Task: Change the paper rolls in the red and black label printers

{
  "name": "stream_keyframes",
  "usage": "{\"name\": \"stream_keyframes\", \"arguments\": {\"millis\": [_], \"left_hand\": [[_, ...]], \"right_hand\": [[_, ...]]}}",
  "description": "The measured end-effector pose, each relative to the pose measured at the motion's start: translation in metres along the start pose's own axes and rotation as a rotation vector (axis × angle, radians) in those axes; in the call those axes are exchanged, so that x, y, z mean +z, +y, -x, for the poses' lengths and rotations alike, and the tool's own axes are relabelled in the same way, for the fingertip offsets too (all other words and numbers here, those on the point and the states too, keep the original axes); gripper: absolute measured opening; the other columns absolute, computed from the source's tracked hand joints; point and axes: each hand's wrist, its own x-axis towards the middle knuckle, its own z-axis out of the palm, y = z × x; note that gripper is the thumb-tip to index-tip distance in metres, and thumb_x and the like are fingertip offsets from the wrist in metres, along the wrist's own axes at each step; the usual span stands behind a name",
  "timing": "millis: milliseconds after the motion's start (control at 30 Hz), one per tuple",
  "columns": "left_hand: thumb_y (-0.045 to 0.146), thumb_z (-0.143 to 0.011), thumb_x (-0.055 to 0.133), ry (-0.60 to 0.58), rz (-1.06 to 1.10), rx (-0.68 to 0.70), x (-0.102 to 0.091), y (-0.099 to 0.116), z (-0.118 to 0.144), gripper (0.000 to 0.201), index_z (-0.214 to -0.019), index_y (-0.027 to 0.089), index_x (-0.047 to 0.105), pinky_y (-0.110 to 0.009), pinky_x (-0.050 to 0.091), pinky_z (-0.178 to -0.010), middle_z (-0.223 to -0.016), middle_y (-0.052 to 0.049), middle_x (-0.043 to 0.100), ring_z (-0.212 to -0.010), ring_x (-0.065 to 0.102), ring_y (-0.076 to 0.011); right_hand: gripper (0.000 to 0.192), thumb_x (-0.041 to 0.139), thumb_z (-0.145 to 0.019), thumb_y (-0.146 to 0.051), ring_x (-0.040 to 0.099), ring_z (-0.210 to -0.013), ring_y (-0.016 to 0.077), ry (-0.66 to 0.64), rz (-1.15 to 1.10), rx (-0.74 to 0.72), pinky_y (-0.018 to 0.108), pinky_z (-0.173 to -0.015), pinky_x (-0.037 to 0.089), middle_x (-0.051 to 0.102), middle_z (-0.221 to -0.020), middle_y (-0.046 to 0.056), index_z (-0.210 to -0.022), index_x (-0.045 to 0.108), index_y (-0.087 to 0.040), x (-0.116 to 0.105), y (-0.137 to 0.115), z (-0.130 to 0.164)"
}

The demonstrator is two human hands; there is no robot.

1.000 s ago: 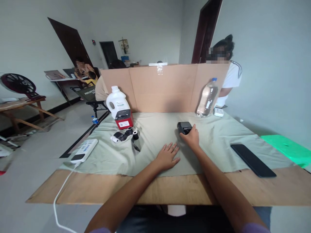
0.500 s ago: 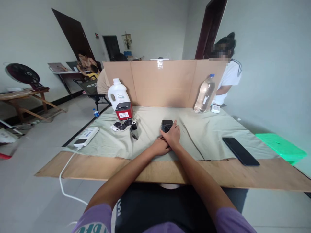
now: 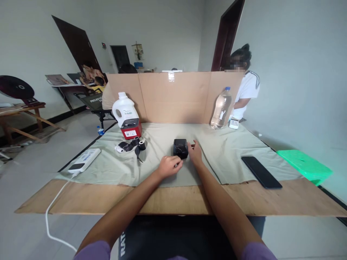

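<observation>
wooden table (image 3: 176,202), grey cloth (image 3: 222,144) | cardboard screen (image 3: 173,97) | both hands clasp black device (image 3: 180,148)

Makeshift workroom: cardboard divider (image 3: 173,95), plywood table (image 3: 173,200), co-workers at neighbouring desks.

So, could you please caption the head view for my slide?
Both hands, left and right, flank a small black device on a cloth-covered table.
</observation>
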Motion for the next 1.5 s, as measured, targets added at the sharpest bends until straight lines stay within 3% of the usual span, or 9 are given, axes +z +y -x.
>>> {"name": "stream_keyframes", "arguments": {"millis": [133,233,333,433,567,800,1033,1267,1500], "left_hand": [[0.033,-0.091,0.058,0.229,0.364,-0.524,0.002,-0.036,-0.020,0.018,-0.081,0.019,0.063,-0.021,0.046,-0.061,-0.079,0.000,0.069,-0.061,0.060,-0.0100],[0.020,-0.080,0.069,0.190,0.567,-0.852,0.005,-0.070,-0.039,0.013,-0.092,0.017,0.065,-0.019,0.044,-0.052,-0.096,-0.003,0.071,-0.056,0.062,-0.0074],[0.016,-0.076,0.072,0.115,0.619,-0.959,0.015,-0.088,-0.053,0.019,-0.094,0.012,0.068,-0.018,0.037,-0.043,-0.088,-0.006,0.072,-0.049,0.059,-0.0078],[0.017,-0.080,0.070,0.101,0.633,-0.917,0.027,-0.090,-0.056,0.020,-0.099,0.010,0.071,-0.019,0.037,-0.042,-0.082,-0.007,0.073,-0.045,0.054,-0.0068],[0.016,-0.086,0.062,0.095,0.609,-0.815,0.035,-0.082,-0.045,0.023,-0.106,0.012,0.074,-0.022,0.048,-0.053,-0.093,-0.008,0.076,-0.051,0.057,-0.0082],[0.011,-0.085,0.059,0.033,0.449,-0.652,0.026,-0.076,-0.031,0.030,-0.106,0.020,0.079,-0.029,0.051,-0.089,-0.108,-0.007,0.075,-0.091,0.067,-0.0180],[0.016,-0.092,0.049,-0.177,-0.097,-0.542,0.017,-0.063,-0.028,0.050,-0.138,0.031,0.062,-0.040,0.043,-0.098,-0.125,-0.007,0.068,-0.118,0.057,-0.0279],[0.011,-0.094,0.041,-0.267,-0.277,-0.435,0.017,-0.054,-0.033,0.051,-0.142,0.023,0.056,-0.043,0.037,-0.097,-0.124,-0.013,0.067,-0.117,0.054,-0.0291],[0.008,-0.097,0.035,-0.336,-0.374,-0.389,0.010,-0.045,-0.042,0.041,-0.126,0.014,0.062,-0.049,0.030,-0.098,-0.117,-0.019,0.067,-0.116,0.052,-0.0310]], "right_hand": [[0.036,0.045,-0.097,-0.034,0.068,-0.097,0.0224,-0.067,0.001,-0.044,0.030,-0.087,0.047,0.075,-0.105,0.012,-0.116,0.069,-0.015,0.005,0.015,-0.009],[0.033,0.046,-0.098,-0.031,0.067,-0.098,0.0218,-0.106,0.096,-0.093,0.030,-0.089,0.046,0.075,-0.108,0.011,-0.113,0.071,-0.016,0.009,0.015,-0.007],[0.034,0.045,-0.100,-0.031,0.066,-0.102,0.0211,-0.122,0.184,-0.123,0.029,-0.091,0.044,0.074,-0.112,0.011,-0.116,0.071,-0.017,0.010,0.013,-0.005],[0.036,0.043,-0.102,-0.032,0.066,-0.102,0.0214,-0.147,0.254,-0.146,0.028,-0.090,0.044,0.073,-0.110,0.012,-0.115,0.073,-0.018,0.009,0.012,-0.004],[0.037,0.042,-0.103,-0.032,0.066,-0.101,0.0213,-0.157,0.288,-0.148,0.028,-0.089,0.043,0.073,-0.108,0.011,-0.117,0.073,-0.019,0.008,0.012,-0.004],[0.038,0.041,-0.103,-0.033,0.065,-0.104,0.0213,-0.176,0.272,-0.139,0.028,-0.091,0.043,0.073,-0.109,0.011,-0.116,0.074,-0.019,0.008,0.013,-0.004],[0.040,0.039,-0.104,-0.033,0.064,-0.097,0.0193,-0.220,0.289,-0.143,0.026,-0.085,0.042,0.071,-0.101,0.009,-0.109,0.076,-0.019,0.007,0.016,-0.009],[0.041,0.037,-0.105,-0.034,0.062,-0.092,0.0198,-0.216,0.343,-0.173,0.028,-0.082,0.040,0.070,-0.099,0.010,-0.103,0.076,-0.019,0.010,0.017,-0.010],[0.045,0.033,-0.106,-0.034,0.062,-0.091,0.0210,-0.234,0.389,-0.183,0.029,-0.080,0.038,0.069,-0.101,0.011,-0.098,0.074,-0.018,0.010,0.015,-0.010]]}}
